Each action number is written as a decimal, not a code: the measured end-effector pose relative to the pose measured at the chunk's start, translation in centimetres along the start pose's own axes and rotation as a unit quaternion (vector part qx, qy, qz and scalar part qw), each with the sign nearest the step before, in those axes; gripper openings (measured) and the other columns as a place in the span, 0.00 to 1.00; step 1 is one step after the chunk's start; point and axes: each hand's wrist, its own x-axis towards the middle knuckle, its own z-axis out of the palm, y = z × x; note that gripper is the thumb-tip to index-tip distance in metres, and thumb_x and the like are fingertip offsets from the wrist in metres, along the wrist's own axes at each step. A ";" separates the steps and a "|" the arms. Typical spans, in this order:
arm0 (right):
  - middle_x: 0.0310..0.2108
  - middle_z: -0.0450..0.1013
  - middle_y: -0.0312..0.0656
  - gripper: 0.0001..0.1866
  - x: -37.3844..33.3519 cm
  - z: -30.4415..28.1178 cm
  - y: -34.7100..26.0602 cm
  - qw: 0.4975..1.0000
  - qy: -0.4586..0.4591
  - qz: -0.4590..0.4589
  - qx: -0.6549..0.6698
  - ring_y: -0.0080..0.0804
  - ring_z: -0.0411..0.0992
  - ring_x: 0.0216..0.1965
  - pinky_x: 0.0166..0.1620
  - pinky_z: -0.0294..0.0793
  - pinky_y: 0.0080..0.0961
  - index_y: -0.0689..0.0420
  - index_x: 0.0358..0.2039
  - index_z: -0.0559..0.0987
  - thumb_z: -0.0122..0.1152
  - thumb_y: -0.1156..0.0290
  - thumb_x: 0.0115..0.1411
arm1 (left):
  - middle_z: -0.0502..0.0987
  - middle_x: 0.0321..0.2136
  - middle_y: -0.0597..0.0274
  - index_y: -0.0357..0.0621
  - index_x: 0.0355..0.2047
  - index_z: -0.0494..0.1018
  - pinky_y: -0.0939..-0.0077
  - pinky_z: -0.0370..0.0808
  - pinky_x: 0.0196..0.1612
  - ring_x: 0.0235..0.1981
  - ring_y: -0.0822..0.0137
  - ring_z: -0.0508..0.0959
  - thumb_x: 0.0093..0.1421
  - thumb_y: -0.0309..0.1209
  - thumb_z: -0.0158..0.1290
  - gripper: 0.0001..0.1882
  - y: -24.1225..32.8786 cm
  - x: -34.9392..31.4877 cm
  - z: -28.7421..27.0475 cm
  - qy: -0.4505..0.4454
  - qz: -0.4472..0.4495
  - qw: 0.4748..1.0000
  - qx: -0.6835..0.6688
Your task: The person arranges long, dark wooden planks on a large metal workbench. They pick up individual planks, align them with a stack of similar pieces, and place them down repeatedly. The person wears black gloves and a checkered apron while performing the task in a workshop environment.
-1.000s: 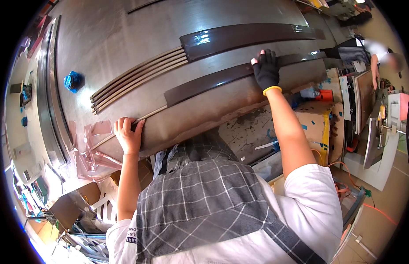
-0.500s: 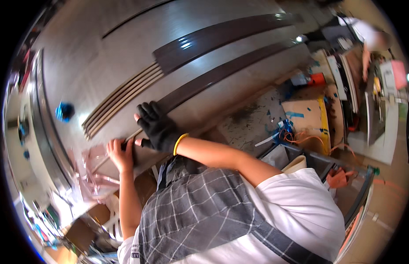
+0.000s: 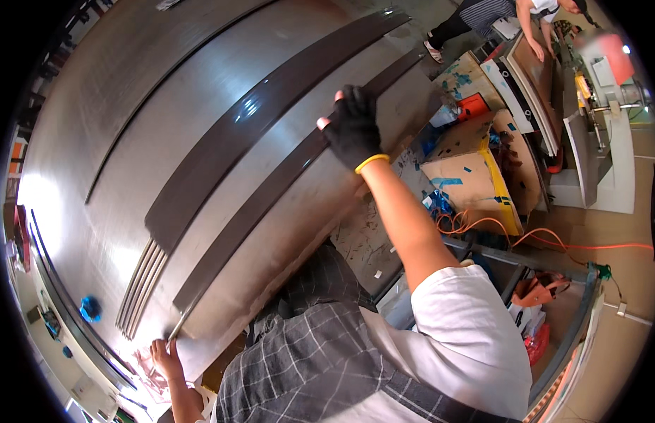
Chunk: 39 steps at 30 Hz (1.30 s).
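A long, narrow dark brown strip (image 3: 250,220) lies along the metal worktable. From its near left end sticks a thin pale rod (image 3: 178,326), pinched between the thumb and fingers of my bare left hand (image 3: 167,359). My right hand (image 3: 355,127) wears a black glove with some fingertips bare. It rests over the strip toward the far right end, fingers stretched out, covering part of the strip. Beside this strip lies a wider dark brown strip (image 3: 221,151). Several slim pale rods (image 3: 142,289) lie side by side at its near end.
A blue crumpled ball (image 3: 90,309) sits on the metal worktable (image 3: 95,247) at left. Off the right edge stand a cardboard box (image 3: 461,166), an orange hose (image 3: 546,236) and a grey-framed cart (image 3: 581,338). A co-worker (image 3: 528,21) bends over boards at far right.
My right hand has slid far along the narrow strip, away to the upper right. My left hand is now lower and further left, still at the rod. The view has turned.
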 end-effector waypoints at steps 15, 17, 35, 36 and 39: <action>0.63 0.50 0.52 0.39 17.0 0.8 27.0 0.972 -0.093 0.183 -0.118 0.46 0.46 0.64 0.62 0.45 0.46 0.57 0.60 0.60 0.34 0.40 0.59 | 0.73 0.30 0.50 0.37 0.29 0.71 0.59 0.70 0.39 0.34 0.50 0.74 0.49 0.33 0.59 0.13 -1.3 1.1 -2.4 -0.245 -0.085 0.958 0.123; 0.65 0.45 0.50 0.38 15.3 -0.1 23.2 0.959 -0.050 0.107 -0.259 0.45 0.41 0.66 0.63 0.40 0.46 0.57 0.62 0.55 0.31 0.41 0.60 | 0.72 0.28 0.50 0.38 0.28 0.70 0.58 0.69 0.38 0.33 0.49 0.72 0.50 0.37 0.58 0.15 -3.0 0.1 -1.8 -0.222 -0.033 0.967 0.124; 0.58 0.55 0.58 0.40 -18.3 -0.3 -34.1 0.874 -0.090 -0.369 0.304 0.53 0.48 0.63 0.64 0.39 0.51 0.57 0.55 0.64 0.62 0.48 0.46 | 0.69 0.24 0.60 0.43 0.22 0.65 0.62 0.68 0.32 0.31 0.55 0.71 0.46 0.39 0.61 0.17 1.4 2.3 -2.9 -0.088 0.018 0.989 -0.118; 0.60 0.53 0.57 0.40 -19.6 -0.2 -36.7 0.868 -0.141 -0.362 0.310 0.51 0.46 0.64 0.65 0.37 0.50 0.58 0.56 0.63 0.60 0.47 0.48 | 0.69 0.24 0.60 0.43 0.22 0.65 0.62 0.68 0.32 0.31 0.55 0.71 0.46 0.39 0.61 0.17 1.5 2.5 -3.0 -0.086 0.020 0.988 -0.122; 0.63 0.50 0.53 0.43 -22.2 0.7 -41.1 0.854 -0.160 -0.394 0.300 0.48 0.43 0.66 0.66 0.32 0.48 0.60 0.60 0.59 0.55 0.44 0.50 | 0.69 0.24 0.59 0.43 0.22 0.65 0.61 0.67 0.32 0.31 0.54 0.71 0.45 0.38 0.61 0.17 1.3 3.0 -2.6 -0.079 0.036 0.988 -0.125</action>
